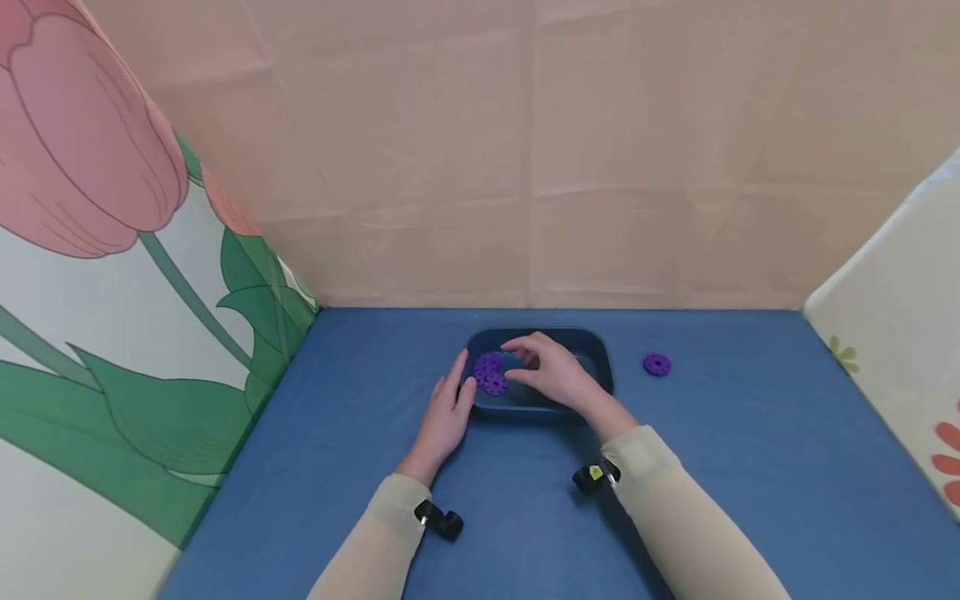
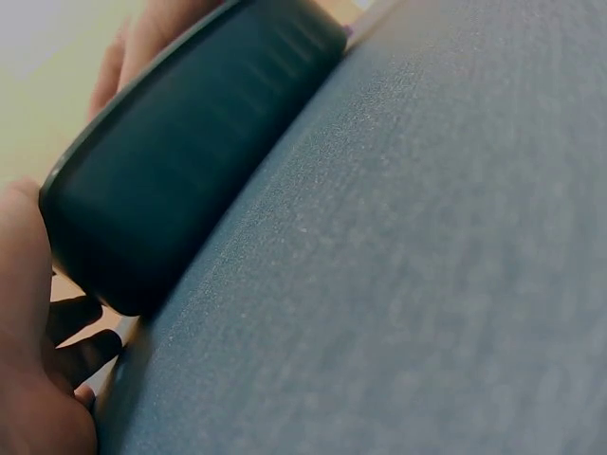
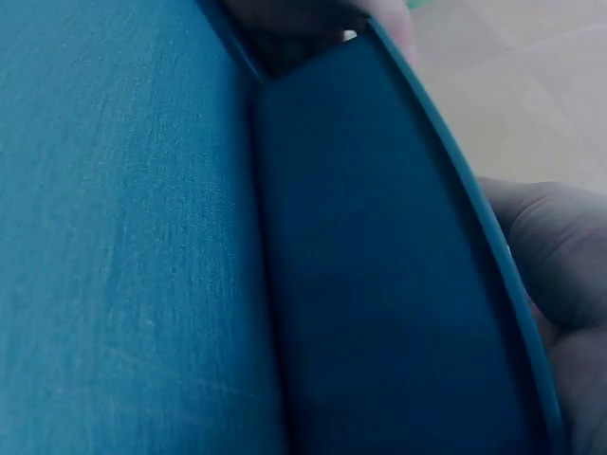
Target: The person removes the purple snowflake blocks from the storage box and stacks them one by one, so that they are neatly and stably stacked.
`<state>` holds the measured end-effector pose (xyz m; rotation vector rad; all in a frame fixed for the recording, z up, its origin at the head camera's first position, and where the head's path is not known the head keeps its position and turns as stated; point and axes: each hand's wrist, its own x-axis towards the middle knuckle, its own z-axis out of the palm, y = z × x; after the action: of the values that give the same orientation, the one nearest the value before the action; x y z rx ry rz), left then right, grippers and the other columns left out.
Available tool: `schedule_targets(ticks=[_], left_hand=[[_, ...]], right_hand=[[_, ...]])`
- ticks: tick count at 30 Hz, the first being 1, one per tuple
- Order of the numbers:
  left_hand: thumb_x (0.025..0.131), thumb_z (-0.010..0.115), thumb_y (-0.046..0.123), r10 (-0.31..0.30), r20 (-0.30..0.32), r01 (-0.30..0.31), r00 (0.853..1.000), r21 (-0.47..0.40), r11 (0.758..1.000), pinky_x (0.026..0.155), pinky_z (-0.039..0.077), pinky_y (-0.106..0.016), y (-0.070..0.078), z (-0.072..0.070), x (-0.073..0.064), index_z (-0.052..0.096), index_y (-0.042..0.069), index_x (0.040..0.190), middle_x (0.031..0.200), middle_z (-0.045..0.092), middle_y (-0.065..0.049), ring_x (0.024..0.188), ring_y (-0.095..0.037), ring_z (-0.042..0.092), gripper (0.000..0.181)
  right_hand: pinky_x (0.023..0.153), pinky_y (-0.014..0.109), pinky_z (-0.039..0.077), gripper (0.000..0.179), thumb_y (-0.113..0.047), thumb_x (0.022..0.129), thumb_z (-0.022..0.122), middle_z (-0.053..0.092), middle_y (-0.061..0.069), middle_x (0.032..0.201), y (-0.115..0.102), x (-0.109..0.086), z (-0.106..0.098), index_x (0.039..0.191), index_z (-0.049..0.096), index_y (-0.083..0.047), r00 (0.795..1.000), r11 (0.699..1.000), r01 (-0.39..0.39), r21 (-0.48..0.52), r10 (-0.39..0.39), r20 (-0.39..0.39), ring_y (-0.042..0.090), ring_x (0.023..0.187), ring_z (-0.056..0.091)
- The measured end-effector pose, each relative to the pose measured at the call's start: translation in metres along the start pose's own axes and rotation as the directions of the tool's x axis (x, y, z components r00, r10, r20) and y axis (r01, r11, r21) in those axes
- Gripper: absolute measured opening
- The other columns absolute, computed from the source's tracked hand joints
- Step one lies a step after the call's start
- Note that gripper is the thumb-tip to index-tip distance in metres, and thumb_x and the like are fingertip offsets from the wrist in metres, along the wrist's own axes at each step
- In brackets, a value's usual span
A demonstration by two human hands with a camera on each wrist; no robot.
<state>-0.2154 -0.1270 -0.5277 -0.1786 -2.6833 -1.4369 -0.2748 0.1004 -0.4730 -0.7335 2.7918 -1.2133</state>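
Observation:
A dark rectangular tray [image 1: 525,412] sits on the blue tabletop, and several purple round pieces with notched edges and small holes [image 1: 491,373] lie together in its left end. My left hand [image 1: 442,412] rests against the tray's left end, its fingers fairly straight; the left wrist view shows this hand [image 2: 28,360] at the tray's corner. Over the inside of the tray is my right hand [image 1: 552,371], thumb and forefinger apart beside the purple pieces, with nothing visible between them. The tray wall hides most of the right hand [image 3: 560,265] in the right wrist view.
One more purple notched piece [image 1: 657,364] lies on the blue tabletop [image 1: 735,433] to the right of the tray. A beige cloth backdrop [image 1: 525,167] stands behind the table, with a flower-printed sheet [image 1: 97,142] on the left and a pale one [image 1: 900,333] on the right.

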Motion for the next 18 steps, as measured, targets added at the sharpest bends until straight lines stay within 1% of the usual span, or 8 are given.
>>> schedule_targets(ticks=[5, 11, 18], left_hand=[[0.105, 0.033, 0.056, -0.001, 0.003, 0.001, 1.0, -0.001, 1.0, 0.114, 0.024, -0.068, -0.002, 0.0, 0.001, 0.016, 0.051, 0.155, 0.161, 0.028, 0.017, 0.151, -0.04, 0.019, 0.053], [0.104, 0.032, 0.059, -0.005, 0.008, 0.005, 1.0, -0.007, 1.0, 0.113, 0.023, -0.07, -0.003, 0.0, -0.001, 0.015, 0.052, 0.154, 0.161, 0.027, 0.016, 0.152, -0.04, 0.018, 0.054], [0.104, 0.033, 0.057, 0.001, 0.002, -0.001, 1.0, -0.004, 1.0, 0.114, 0.024, -0.067, -0.001, 0.0, 0.0, 0.017, 0.054, 0.153, 0.16, 0.029, 0.017, 0.151, -0.038, 0.021, 0.052]], right_hand=[[0.085, 0.042, 0.052, 0.044, -0.032, 0.089, 0.076, 0.064, 0.01, 0.113, 0.001, 0.007, 0.005, 0.131, 0.065, -0.022, 0.998, 1.0, -0.002, -0.027, 0.004, 0.056, 0.02, 0.097, 0.061], [0.084, 0.041, 0.053, 0.042, -0.029, 0.089, 0.076, 0.064, 0.008, 0.112, 0.003, 0.013, 0.011, 0.129, 0.067, -0.024, 0.995, 0.999, -0.013, -0.038, 0.017, 0.101, 0.02, 0.096, 0.06], [0.085, 0.041, 0.053, 0.042, -0.027, 0.089, 0.076, 0.064, 0.006, 0.112, 0.004, 0.019, 0.017, 0.13, 0.067, -0.024, 0.986, 0.998, -0.022, -0.056, 0.031, 0.164, 0.021, 0.098, 0.061]])
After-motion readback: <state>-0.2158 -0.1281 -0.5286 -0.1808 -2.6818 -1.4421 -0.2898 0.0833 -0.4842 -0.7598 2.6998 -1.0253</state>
